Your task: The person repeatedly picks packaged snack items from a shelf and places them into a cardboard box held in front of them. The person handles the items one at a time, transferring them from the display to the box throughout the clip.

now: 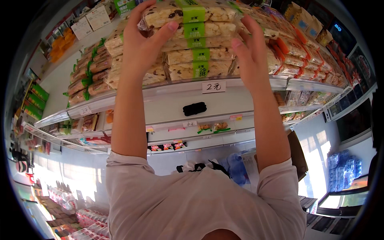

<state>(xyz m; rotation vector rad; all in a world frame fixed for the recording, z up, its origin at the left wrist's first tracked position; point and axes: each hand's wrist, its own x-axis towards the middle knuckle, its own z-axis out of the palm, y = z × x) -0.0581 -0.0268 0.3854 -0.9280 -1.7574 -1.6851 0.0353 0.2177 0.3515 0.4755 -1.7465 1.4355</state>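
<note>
A stack of clear-wrapped puffed snack packs [214,30], pale with dark bits and green label bands, stands at the front of the top shelf. My left hand [146,46] grips the stack's left end, its thumb across the front of the upper packs and its fingers round the side. At the right end, my right hand [252,54] curls in, thumb against the packs' corner and fingers higher up. The far side of the stack is cut off by the picture's upper edge. Below the packs, a handwritten price card [214,87] hangs on the shelf edge.
Brown packs with green ties [92,72] lie to the left, orange-wrapped packs [296,52] to the right. A small black bundle [195,109] rests on the lower shelf. White boxes [92,20] stand at the back left. Blue bottled-water packs [344,170] are on the right floor.
</note>
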